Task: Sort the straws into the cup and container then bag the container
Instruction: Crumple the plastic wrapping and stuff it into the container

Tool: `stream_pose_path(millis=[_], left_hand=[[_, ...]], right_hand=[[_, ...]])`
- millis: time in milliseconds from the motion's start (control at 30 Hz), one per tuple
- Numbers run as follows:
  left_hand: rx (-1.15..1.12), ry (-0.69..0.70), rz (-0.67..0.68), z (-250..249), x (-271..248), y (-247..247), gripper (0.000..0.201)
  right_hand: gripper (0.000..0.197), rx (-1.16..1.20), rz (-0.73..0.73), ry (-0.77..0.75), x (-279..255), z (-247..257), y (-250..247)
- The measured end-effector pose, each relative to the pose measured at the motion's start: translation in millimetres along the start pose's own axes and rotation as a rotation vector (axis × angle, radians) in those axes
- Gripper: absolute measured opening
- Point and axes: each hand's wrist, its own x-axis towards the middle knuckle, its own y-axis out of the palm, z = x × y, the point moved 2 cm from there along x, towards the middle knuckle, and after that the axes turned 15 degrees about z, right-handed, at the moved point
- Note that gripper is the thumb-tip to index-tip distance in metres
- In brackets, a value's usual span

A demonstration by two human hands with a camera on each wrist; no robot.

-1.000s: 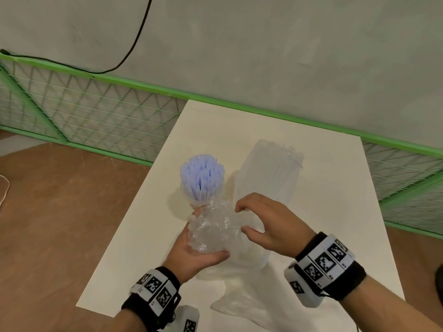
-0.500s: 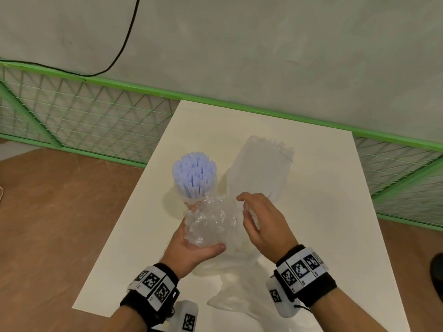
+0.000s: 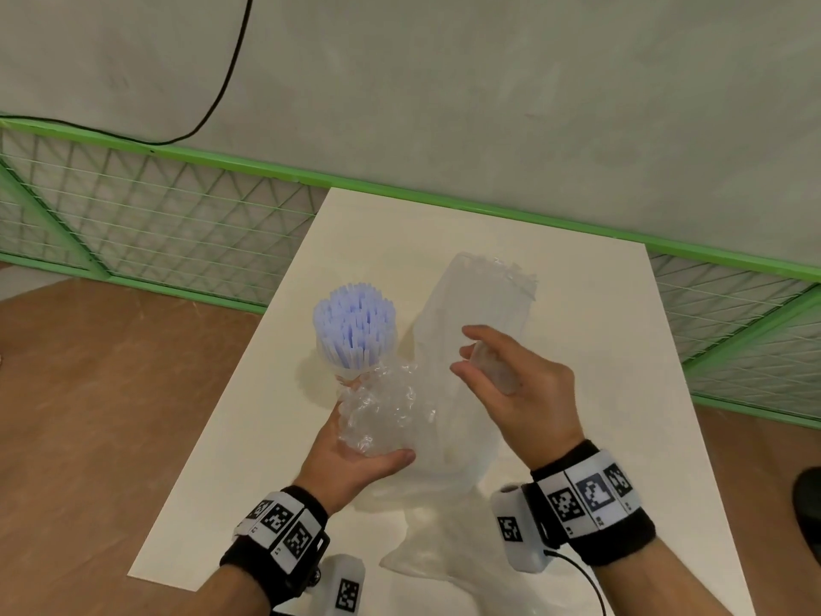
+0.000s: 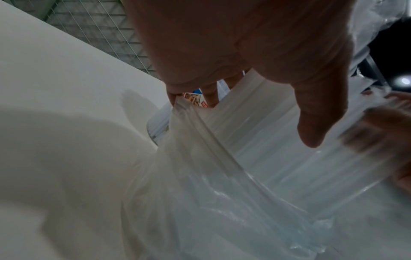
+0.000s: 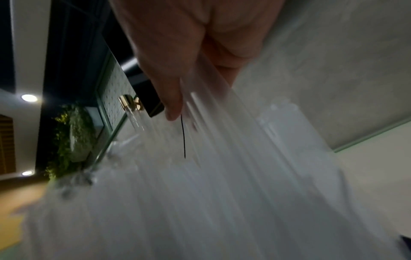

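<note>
A clear cup (image 3: 355,362) packed with pale blue straws (image 3: 354,320) stands left of centre on the white table (image 3: 591,349). Right of it a tall clear container (image 3: 475,304) of clear straws leans inside a thin transparent bag (image 3: 435,549). My left hand (image 3: 351,455) grips the bunched bag mouth (image 3: 380,411) beside the cup. My right hand (image 3: 524,393) hovers over the container and pinches bag film between thumb and fingers. In the left wrist view the left hand (image 4: 244,52) clutches the bag (image 4: 211,176). From the right hand (image 5: 177,52) the bag film (image 5: 200,193) stretches taut in the right wrist view.
A green-framed wire fence (image 3: 155,224) runs behind and to both sides of the table, with a grey wall and a black cable (image 3: 222,95) above. Brown floor lies to the left. The bag's loose tail trails toward the table's near edge.
My right hand left the bunched bag mouth by the left hand and moved up and right over the container, drawing film with it. The left hand kept its grip.
</note>
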Motion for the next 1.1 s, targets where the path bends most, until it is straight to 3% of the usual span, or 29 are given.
stream_pose_path(millis=[267,500,667,800,933,1000,1100], left_hand=[[-0.024,0.019,0.028,-5,2,0,0.078],[-0.079,0.033,0.037,-2,1,-1,0.082],[-0.103,0.017,0.034,0,2,-2,0.088],[-0.073,0.006,0.038,-4,0,-2,0.084],[-0.08,0.0,0.031,-8,0,1,0.077],[-0.101,0.002,0.026,-11,-1,2,0.075],[-0.116,0.012,0.049,-9,-1,1,0.076]], right_hand=[[0.039,0.343,-0.216,-0.002,25,27,-59],[0.034,0.434,-0.489,-0.176,51,53,-122],[0.035,0.398,-0.493,-0.152,79,30,-125],[0.035,0.338,-0.377,-0.037,99,-8,-94],[0.024,0.163,-0.133,0.083,112,-41,-57],[0.026,-0.164,0.091,0.102,116,-63,-38],[0.048,-0.471,0.492,0.169,114,-89,-16]])
